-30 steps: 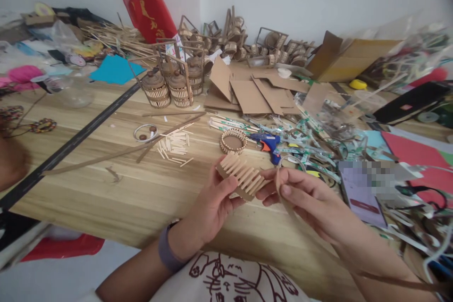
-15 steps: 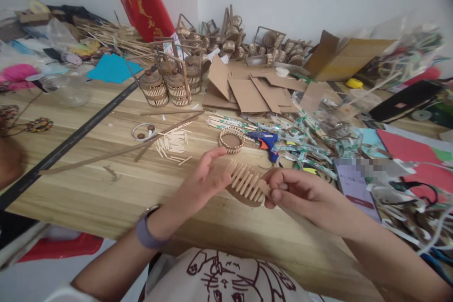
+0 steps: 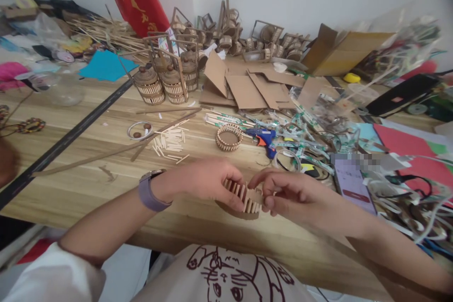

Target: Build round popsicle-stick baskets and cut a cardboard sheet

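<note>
A small round piece of light wooden slats on a brown base [image 3: 252, 207] is tilted in front of me, just above the table's near side. My left hand [image 3: 208, 181] is closed around its left side, thumb lying across the slats. At its right end, my right hand [image 3: 293, 193] pinches a thin brown strip [image 3: 254, 195] that lies against the slats. Part of the strip is hidden by the fingers. Behind my hands stands a finished-looking ring of slats [image 3: 229, 137] beside a blue glue gun [image 3: 264, 138]. Short loose sticks [image 3: 170, 141] lie left of it.
Lidded slatted baskets with handles [image 3: 150, 86] stand at the back left. Cardboard sheets [image 3: 247, 89] lie in the middle, with small baskets heaped behind. Glue-stick wrappers, a phone [image 3: 354, 184] and tangled strips crowd the right. Long wooden strips [image 3: 116, 148] and a bangle [image 3: 139, 130] lie left.
My left hand has come down from an open pose and closed over the slatted piece, which moved slightly nearer me. My right hand stays at its right end.
</note>
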`<state>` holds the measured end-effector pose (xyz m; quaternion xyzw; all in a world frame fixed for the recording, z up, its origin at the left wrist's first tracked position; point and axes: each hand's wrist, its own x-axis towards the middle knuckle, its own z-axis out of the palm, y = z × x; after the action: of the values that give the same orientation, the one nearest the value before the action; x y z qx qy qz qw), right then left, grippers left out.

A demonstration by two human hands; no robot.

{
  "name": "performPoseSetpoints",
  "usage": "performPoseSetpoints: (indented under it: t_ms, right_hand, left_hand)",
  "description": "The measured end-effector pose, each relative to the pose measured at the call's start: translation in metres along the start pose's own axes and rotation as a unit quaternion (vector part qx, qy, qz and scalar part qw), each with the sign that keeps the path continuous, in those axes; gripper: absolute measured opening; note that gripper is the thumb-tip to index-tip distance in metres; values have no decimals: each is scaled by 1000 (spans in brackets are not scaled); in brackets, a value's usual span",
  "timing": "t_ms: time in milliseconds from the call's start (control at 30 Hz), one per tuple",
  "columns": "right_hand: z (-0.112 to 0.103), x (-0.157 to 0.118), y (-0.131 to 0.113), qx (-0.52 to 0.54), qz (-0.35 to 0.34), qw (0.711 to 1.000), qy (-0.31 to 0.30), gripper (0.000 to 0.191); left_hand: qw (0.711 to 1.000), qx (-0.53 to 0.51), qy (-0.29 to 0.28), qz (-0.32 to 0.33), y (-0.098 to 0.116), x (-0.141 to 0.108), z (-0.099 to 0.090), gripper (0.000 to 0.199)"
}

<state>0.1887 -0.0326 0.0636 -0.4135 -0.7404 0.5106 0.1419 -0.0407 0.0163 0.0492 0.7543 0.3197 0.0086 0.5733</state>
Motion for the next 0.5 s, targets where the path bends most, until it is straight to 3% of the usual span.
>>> performPoseSetpoints:
  t_ms: [100, 300, 500]
  right_hand:
    - [-4, 3, -1, -47, 3, 999, 13, 29]
    - [-2, 7, -7, -84, 32, 996, -22, 28]
    - [0, 9, -11, -98, 26, 995, -22, 27]
  left_hand:
    - [1000, -20, -17, -4, -2, 0, 1, 21]
    - [997, -30, -61, -42, -2, 1, 4, 36]
    - [997, -35, -54, -42, -2, -1, 9, 38]
